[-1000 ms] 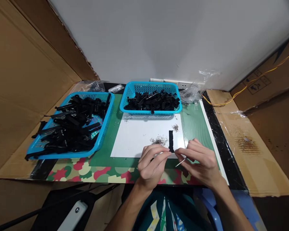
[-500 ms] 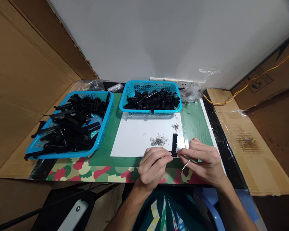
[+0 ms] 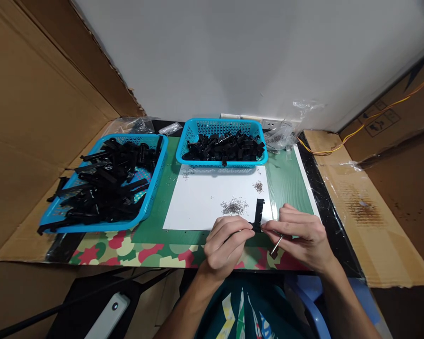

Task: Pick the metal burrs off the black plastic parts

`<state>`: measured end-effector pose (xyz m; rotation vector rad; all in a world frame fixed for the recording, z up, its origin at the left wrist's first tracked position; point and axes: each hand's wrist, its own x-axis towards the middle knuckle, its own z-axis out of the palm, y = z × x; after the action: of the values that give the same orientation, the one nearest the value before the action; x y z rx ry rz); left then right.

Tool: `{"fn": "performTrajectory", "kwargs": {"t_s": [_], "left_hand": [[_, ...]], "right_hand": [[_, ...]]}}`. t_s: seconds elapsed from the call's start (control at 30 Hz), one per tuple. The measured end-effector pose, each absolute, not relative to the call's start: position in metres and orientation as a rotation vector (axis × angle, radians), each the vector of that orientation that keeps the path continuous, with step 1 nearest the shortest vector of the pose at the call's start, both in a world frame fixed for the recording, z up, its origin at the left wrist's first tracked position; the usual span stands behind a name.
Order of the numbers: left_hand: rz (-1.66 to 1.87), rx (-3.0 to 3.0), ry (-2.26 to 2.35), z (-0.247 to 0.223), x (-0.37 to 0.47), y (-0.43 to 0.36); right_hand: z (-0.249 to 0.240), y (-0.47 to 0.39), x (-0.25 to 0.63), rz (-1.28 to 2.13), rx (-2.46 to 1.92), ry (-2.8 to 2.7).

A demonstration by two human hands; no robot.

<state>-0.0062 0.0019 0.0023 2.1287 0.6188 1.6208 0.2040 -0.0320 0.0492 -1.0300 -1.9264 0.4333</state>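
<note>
A black L-shaped part [image 3: 259, 212] stands near the front right corner of the white sheet [image 3: 191, 202]. My left hand [image 3: 228, 240] pinches its lower left end. At the lower right end, the fingertips of my right hand [image 3: 298, 235] are closed against the part, and a thin metal tool [image 3: 276, 245] is tucked in that hand, its tip pointing down toward me. Just beyond my left hand lies a pile of tiny metal pieces [image 3: 234, 206]. A smaller brownish pile [image 3: 258, 186] sits past the black part.
A blue basket [image 3: 155, 188] full of long black parts is at the left. Another blue basket [image 3: 222, 163] with smaller black parts stands behind the sheet. Plastic bags [image 3: 281, 136] lie at the back, and cardboard [image 3: 374, 212] flanks the right side.
The black part's upper end has tilted slightly to the right. The metal tool in my right hand has shifted a little right and down. Both hands keep their pinch.
</note>
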Motion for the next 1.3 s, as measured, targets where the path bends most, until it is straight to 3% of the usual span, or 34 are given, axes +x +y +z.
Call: {"fn": "performTrajectory", "kwargs": {"t_s": [0.57, 1.1, 1.3], "left_hand": [[1.570, 2.132, 0.609, 0.001, -0.006, 0.002], [1.607, 2.034, 0.774, 0.007, -0.002, 0.007], [1.411, 1.948, 0.862, 0.013, -0.004, 0.013]], "right_hand": [[0.039, -0.029, 0.202, 0.672, -0.954, -1.754], [0.051, -0.026, 0.210, 0.493, -1.065, -1.853], [0.050, -0.023, 0.206, 0.437, -1.138, -1.908]]}}
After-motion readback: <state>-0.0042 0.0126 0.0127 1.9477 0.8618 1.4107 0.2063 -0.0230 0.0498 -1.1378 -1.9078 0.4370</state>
